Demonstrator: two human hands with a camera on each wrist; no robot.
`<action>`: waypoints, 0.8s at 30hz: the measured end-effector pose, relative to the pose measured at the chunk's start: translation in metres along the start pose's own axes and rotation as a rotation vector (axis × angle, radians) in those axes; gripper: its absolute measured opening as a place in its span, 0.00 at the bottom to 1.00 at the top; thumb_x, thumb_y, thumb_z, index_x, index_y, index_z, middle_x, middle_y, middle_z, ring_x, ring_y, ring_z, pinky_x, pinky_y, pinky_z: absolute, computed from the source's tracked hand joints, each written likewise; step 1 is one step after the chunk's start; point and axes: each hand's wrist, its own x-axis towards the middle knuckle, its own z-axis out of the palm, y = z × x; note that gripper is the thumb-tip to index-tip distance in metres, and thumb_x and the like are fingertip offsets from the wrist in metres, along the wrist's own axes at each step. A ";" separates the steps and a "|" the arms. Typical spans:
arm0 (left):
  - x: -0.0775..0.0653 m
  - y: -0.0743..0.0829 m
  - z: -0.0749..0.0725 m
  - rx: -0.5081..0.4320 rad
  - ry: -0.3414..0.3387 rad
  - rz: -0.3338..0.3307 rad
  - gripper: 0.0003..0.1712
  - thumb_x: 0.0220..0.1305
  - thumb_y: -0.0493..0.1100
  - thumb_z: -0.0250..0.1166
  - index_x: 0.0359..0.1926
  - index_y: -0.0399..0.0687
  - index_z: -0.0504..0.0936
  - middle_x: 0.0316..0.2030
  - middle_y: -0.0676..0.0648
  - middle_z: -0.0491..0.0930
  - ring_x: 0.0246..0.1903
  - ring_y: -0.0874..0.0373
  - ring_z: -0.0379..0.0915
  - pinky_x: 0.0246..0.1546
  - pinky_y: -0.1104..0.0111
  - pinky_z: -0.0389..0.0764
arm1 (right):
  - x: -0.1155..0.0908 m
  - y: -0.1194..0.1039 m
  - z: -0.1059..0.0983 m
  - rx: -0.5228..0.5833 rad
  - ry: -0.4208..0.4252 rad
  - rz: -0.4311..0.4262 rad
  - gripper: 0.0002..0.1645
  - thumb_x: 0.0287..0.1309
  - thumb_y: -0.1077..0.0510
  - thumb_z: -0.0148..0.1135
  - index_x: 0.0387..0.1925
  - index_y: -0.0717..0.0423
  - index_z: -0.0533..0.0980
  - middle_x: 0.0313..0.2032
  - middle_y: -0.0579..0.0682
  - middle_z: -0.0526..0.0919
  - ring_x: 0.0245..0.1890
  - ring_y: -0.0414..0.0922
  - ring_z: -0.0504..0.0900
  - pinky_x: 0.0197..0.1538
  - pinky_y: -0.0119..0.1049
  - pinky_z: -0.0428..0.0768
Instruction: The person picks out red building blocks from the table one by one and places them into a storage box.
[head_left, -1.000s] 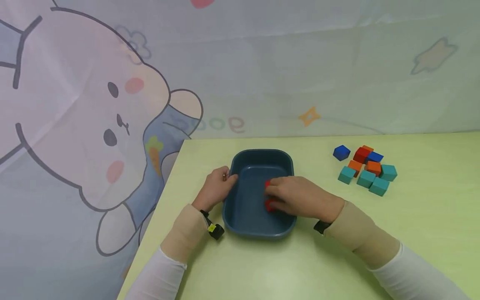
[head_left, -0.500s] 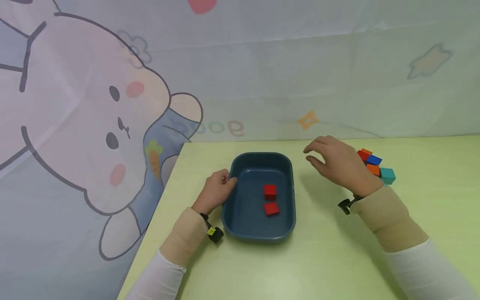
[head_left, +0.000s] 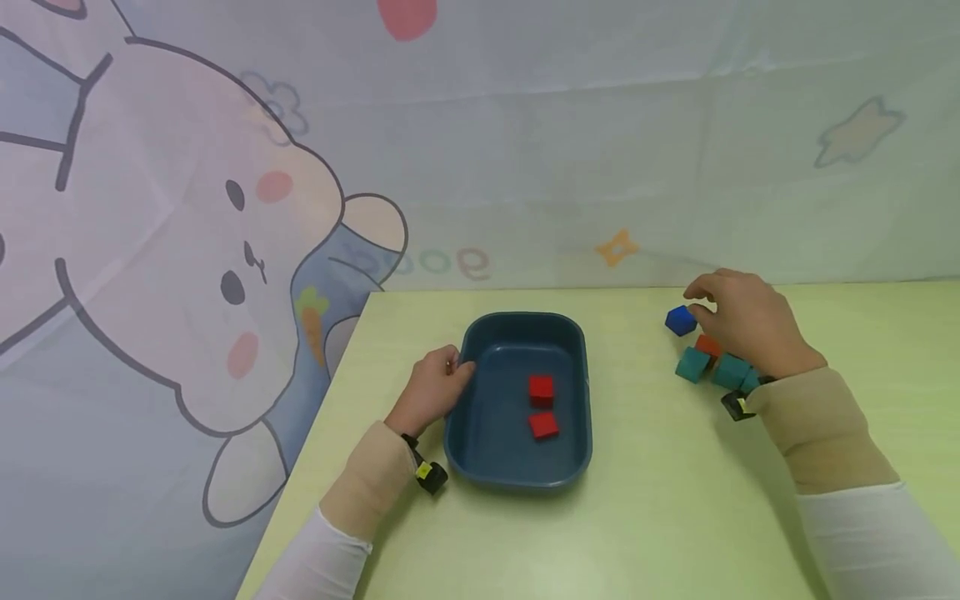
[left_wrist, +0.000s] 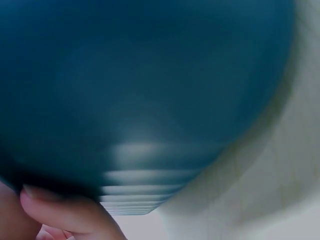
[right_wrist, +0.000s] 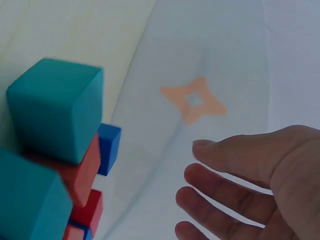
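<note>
My left hand (head_left: 431, 387) grips the left rim of a deep dark blue tray (head_left: 491, 446), thumb at the edge. The left wrist view is filled by the tray's outer wall (left_wrist: 165, 90), with fingers (left_wrist: 70, 215) against it. Inside the tray lie two red cubes, one (head_left: 541, 390) behind the other (head_left: 543, 425). Over the block pile on the right hovers my right hand (head_left: 750, 321), holding nothing, fingers parted from the thumb. Just left of its fingertips sits a blue cube (head_left: 681, 321). An orange cube (head_left: 707, 345) and teal cubes (head_left: 693, 364) show below the hand, which hides other blocks.
The blocks stand close together; a teal cube (right_wrist: 57, 110) rests against an orange one (right_wrist: 82, 172) in the right wrist view. Behind the pale yellow table (head_left: 637, 533) hangs a printed cloth (head_left: 540, 167).
My right hand has left the red cubes in the tray and moved right, over the block pile. My left hand stays at the tray's rim.
</note>
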 end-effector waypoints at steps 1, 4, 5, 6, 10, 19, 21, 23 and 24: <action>0.000 0.000 0.000 -0.002 -0.001 -0.001 0.20 0.71 0.47 0.57 0.22 0.50 0.63 0.09 0.53 0.61 0.07 0.59 0.63 0.10 0.71 0.66 | 0.001 0.004 0.001 -0.003 -0.022 0.014 0.14 0.60 0.64 0.61 0.48 0.65 0.81 0.47 0.69 0.82 0.43 0.63 0.81 0.38 0.57 0.81; 0.000 -0.001 0.000 -0.008 -0.006 -0.006 0.20 0.71 0.47 0.57 0.22 0.50 0.63 0.10 0.53 0.62 0.07 0.59 0.63 0.11 0.71 0.66 | 0.003 0.015 0.006 -0.004 -0.102 0.074 0.18 0.59 0.64 0.60 0.51 0.66 0.78 0.50 0.72 0.79 0.42 0.64 0.80 0.35 0.56 0.81; 0.001 -0.001 0.000 -0.008 -0.005 -0.008 0.20 0.71 0.47 0.57 0.22 0.50 0.63 0.10 0.53 0.62 0.07 0.59 0.63 0.11 0.71 0.66 | 0.004 0.019 0.007 -0.003 -0.132 0.091 0.20 0.59 0.64 0.59 0.53 0.67 0.77 0.51 0.73 0.78 0.40 0.63 0.80 0.34 0.54 0.81; 0.001 -0.002 0.000 -0.009 -0.005 -0.009 0.20 0.71 0.47 0.57 0.22 0.50 0.63 0.10 0.53 0.62 0.07 0.59 0.63 0.10 0.71 0.66 | 0.004 0.023 0.009 -0.001 -0.163 0.104 0.21 0.59 0.64 0.59 0.54 0.68 0.76 0.52 0.74 0.77 0.39 0.63 0.79 0.32 0.52 0.81; 0.002 -0.002 0.001 -0.006 0.007 -0.004 0.20 0.71 0.46 0.57 0.22 0.50 0.63 0.10 0.53 0.61 0.07 0.59 0.62 0.10 0.71 0.65 | 0.006 0.037 0.015 0.001 -0.250 0.125 0.26 0.59 0.63 0.58 0.59 0.70 0.72 0.54 0.76 0.75 0.35 0.60 0.76 0.31 0.47 0.78; 0.007 0.000 0.003 0.026 0.002 0.035 0.20 0.71 0.47 0.57 0.22 0.49 0.63 0.11 0.52 0.61 0.09 0.59 0.61 0.13 0.70 0.64 | 0.004 0.057 0.025 0.010 -0.226 0.135 0.24 0.58 0.65 0.58 0.56 0.71 0.74 0.49 0.77 0.78 0.35 0.63 0.76 0.35 0.52 0.79; 0.008 0.002 0.002 0.027 0.006 0.049 0.20 0.71 0.47 0.57 0.21 0.49 0.63 0.11 0.52 0.61 0.09 0.58 0.62 0.13 0.70 0.64 | 0.005 0.060 0.026 0.012 -0.197 0.135 0.24 0.57 0.66 0.58 0.55 0.71 0.74 0.48 0.77 0.78 0.36 0.64 0.77 0.37 0.56 0.79; 0.009 0.004 0.001 0.027 0.005 0.054 0.20 0.71 0.47 0.57 0.21 0.49 0.64 0.11 0.52 0.62 0.09 0.58 0.62 0.13 0.70 0.65 | 0.005 0.062 0.027 0.019 -0.172 0.133 0.22 0.57 0.66 0.58 0.54 0.71 0.75 0.47 0.77 0.79 0.37 0.65 0.77 0.38 0.59 0.79; 0.009 0.005 0.000 0.028 0.001 0.051 0.20 0.71 0.47 0.57 0.21 0.49 0.64 0.11 0.52 0.62 0.09 0.58 0.63 0.13 0.70 0.65 | 0.005 0.063 0.028 0.024 -0.167 0.133 0.22 0.57 0.67 0.58 0.54 0.71 0.75 0.46 0.77 0.79 0.37 0.65 0.77 0.39 0.59 0.78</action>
